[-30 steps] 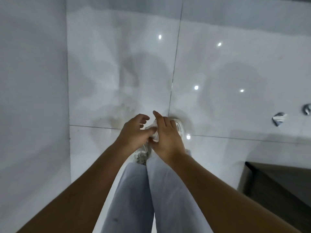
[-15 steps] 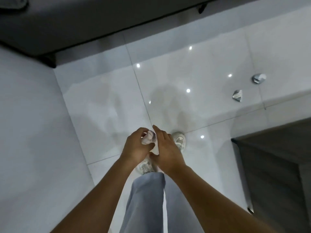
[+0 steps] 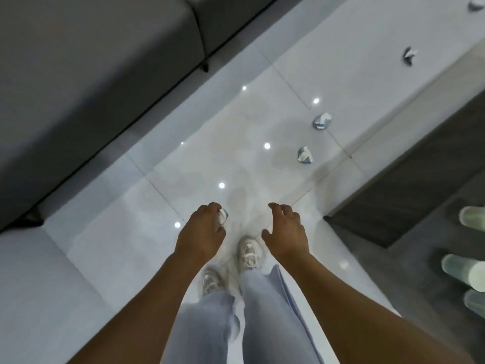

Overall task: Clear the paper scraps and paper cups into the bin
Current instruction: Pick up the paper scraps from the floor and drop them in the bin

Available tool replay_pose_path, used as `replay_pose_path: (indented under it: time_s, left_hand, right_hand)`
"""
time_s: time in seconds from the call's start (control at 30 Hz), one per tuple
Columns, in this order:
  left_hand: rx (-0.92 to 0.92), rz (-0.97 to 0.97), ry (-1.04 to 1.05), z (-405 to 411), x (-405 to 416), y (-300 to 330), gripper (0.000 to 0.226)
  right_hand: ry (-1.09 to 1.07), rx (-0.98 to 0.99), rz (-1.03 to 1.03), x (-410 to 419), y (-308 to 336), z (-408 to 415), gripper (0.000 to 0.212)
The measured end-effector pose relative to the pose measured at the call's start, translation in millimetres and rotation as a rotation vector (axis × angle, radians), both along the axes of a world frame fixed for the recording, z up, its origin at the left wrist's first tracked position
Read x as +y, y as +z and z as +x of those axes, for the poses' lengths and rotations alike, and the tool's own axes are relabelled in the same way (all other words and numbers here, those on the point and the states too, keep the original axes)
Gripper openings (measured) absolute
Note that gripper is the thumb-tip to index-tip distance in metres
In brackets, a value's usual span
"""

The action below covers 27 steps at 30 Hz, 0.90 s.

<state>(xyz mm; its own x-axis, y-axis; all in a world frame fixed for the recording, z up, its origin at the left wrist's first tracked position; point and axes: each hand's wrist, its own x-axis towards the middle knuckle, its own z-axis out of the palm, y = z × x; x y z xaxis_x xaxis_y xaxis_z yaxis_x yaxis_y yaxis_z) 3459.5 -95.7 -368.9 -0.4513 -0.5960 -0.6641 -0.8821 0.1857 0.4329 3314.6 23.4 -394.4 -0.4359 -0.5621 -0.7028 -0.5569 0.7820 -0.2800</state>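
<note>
Left grip (image 3: 202, 232) clutches our crumpled scrap (image 3: 222, 216); right grip (image 3: 286, 232) hangs released. Floor scraps (image 3: 305, 155) look light and crushable, so we'd pinch anywhere.

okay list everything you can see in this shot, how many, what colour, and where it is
paper scraps on floor: four, white and grey-blue, two mid-right, two far upper right
held scrap: one, white, in left hand
paper cups: three, pale green, right edge on dark surface
sofa: one, grey, upper left
floor: white glossy tiles
dark surface: one, dark grey, right
shoes: two, white, bottom centre
left hand: grips the scrap
right hand: holds nothing, fingers relaxed
</note>
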Motion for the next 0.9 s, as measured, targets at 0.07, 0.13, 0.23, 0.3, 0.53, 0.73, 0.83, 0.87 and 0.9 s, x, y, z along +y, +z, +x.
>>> replay_pose_path:
  time_s: [0.07, 0.13, 0.23, 0.3, 0.53, 0.73, 0.83, 0.87, 0.9]
  left_hand:
    - [0.015, -0.010, -0.077, -33, -14, 1, 0.035]
    - [0.025, -0.010, -0.149, -64, -27, -1, 0.037]
    - [0.049, -0.005, -0.213, -104, -46, -6, 0.041]
    - [0.045, 0.013, -0.259, -130, -61, -10, 0.042]
    - [-0.012, 0.055, -0.455, -223, -139, -30, 0.033]
    - [-0.053, 0.043, -0.614, -310, -171, -76, 0.035]
    - [-0.060, 0.019, -0.686, -347, -171, -119, 0.035]
    - [-0.061, 0.014, -0.700, -358, -170, -139, 0.035]
    - [-0.056, 0.001, -0.708, -368, -168, -159, 0.035]
  right_hand:
    - [-0.078, 0.020, 0.008, -3, 1, -28, 0.062]
    - [-0.154, 0.024, 0.020, -7, 0, -52, 0.062]
    - [-0.263, 0.022, 0.036, -13, -5, -84, 0.062]
    - [-0.358, 0.017, 0.050, -18, -9, -103, 0.062]
    - [-0.675, -0.001, 0.078, -57, -27, -174, 0.059]
    - [-0.869, -0.005, 0.017, -74, -80, -230, 0.058]
    - [-0.908, -0.020, 0.039, -69, -129, -248, 0.059]
    - [-0.914, -0.028, 0.051, -67, -151, -255, 0.060]
    - [-0.915, -0.029, 0.059, -65, -173, -261, 0.060]
